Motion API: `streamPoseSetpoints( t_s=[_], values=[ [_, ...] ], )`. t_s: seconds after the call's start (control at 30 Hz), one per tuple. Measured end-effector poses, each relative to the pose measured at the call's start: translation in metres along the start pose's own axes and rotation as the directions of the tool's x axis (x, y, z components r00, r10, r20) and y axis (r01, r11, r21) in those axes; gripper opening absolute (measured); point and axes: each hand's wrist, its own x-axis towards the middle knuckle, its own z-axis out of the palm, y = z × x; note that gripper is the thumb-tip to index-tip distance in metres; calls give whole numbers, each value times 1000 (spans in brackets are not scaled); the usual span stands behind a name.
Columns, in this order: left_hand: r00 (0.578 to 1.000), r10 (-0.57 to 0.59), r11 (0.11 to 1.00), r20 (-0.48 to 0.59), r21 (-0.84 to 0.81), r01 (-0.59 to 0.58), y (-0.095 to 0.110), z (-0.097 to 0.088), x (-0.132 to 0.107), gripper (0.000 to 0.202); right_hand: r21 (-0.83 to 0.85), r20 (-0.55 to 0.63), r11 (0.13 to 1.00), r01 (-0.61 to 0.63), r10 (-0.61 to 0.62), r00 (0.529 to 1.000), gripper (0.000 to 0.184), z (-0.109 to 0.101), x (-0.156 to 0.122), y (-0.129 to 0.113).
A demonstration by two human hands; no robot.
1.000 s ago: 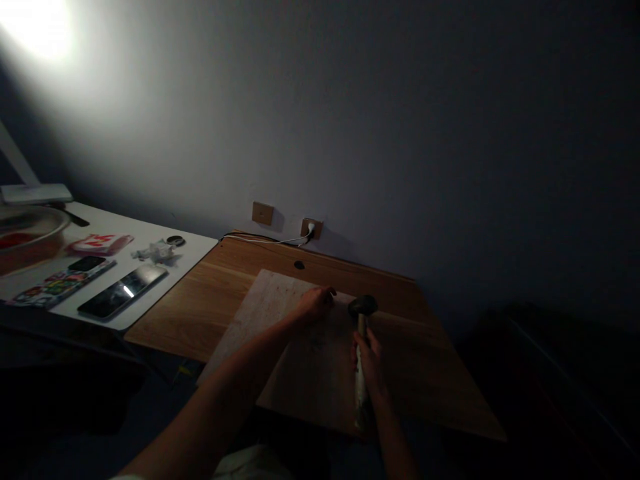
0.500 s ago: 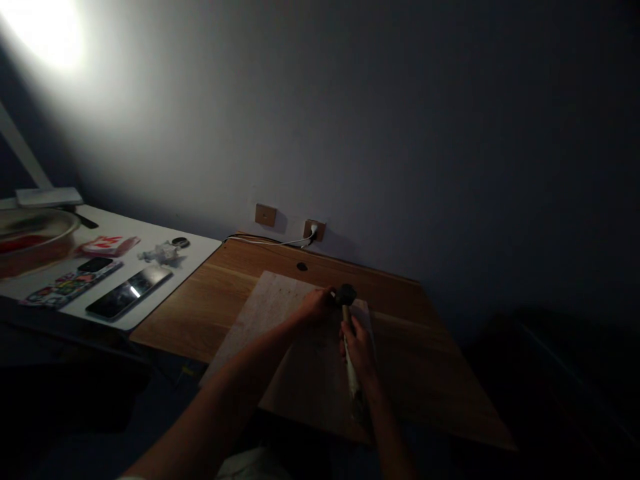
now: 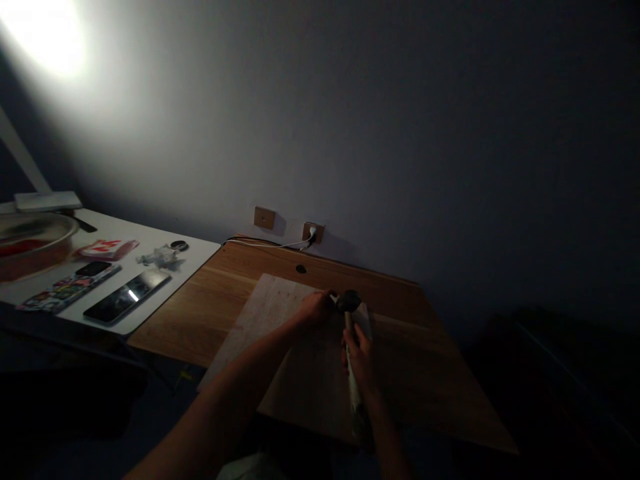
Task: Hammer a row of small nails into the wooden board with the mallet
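My right hand (image 3: 358, 353) grips the pale handle of a hammer (image 3: 349, 333). Its dark head rests low over the far edge of a light wooden board (image 3: 280, 333). My left hand (image 3: 316, 308) lies on the board just left of the hammer head, fingers pinched on something small and pale that I cannot make out. The board lies on a brown wooden desk (image 3: 425, 373). The scene is dim.
A white table (image 3: 150, 257) to the left carries two phones (image 3: 127, 295), a colourful case (image 3: 65, 289), a red and white packet (image 3: 106, 249) and a round dish (image 3: 30, 233). Wall sockets (image 3: 313, 231) with a white cable sit behind the desk. Darkness fills the right side.
The hammer head moved left and down, from right of my left hand to right beside its fingertips. My left hand stayed put on the board.
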Motion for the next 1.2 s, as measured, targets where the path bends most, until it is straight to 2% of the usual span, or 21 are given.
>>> streamPoseSetpoints(
  t_s=[0.13, 0.27, 0.47, 0.6, 0.67, 0.73, 0.8, 0.87, 0.93, 1.07, 1.2],
  values=[
    [1000, 21, 999, 1, 39, -21, 2, -3, -1, 45, 17, -17, 997, -75, 76, 997, 46, -9, -14, 4],
    [999, 27, 999, 18, 20, -27, 4, -5, -2, 45, 22, -25, 993, -119, 120, 993, 58, -11, -22, 9],
    [999, 8, 1000, 41, -3, -8, -2, 0, 2, 45, 3, 28, 995, -99, 99, 995, 61, -9, -25, 17],
    [998, -19, 996, 55, -87, 24, -4, -4, 12, 43, 15, 18, 992, -128, 127, 992, 71, -8, -22, 23],
    [999, -18, 999, 35, -37, 20, 0, -12, 13, 33, 7, 21, 992, -129, 129, 991, 72, -8, -21, 27],
    [997, 31, 997, 77, 74, -37, 6, -23, 9, 23, -4, 18, 991, -131, 132, 991, 74, -8, -20, 31],
    [966, 86, 978, 242, 164, -128, 14, -33, -1, 18, -27, 0, 990, -140, 140, 990, 78, -9, -19, 34],
    [889, 115, 948, 443, 219, -232, 23, -41, -13, 15, -65, -22, 988, -143, 142, 990, 79, -10, -18, 36],
    [827, 123, 912, 548, 266, -312, 32, -46, -23, 16, -96, -45, 990, -107, 103, 994, 74, -12, -17, 36],
    [806, 162, 863, 569, 314, -396, 47, -47, -33, 19, -112, -46, 992, 52, -57, 997, 57, -14, -14, 33],
    [787, 201, 831, 583, 324, -452, 53, -44, -39, 19, -130, -16, 989, 77, -79, 997, 58, -14, -14, 29]
  ],
)
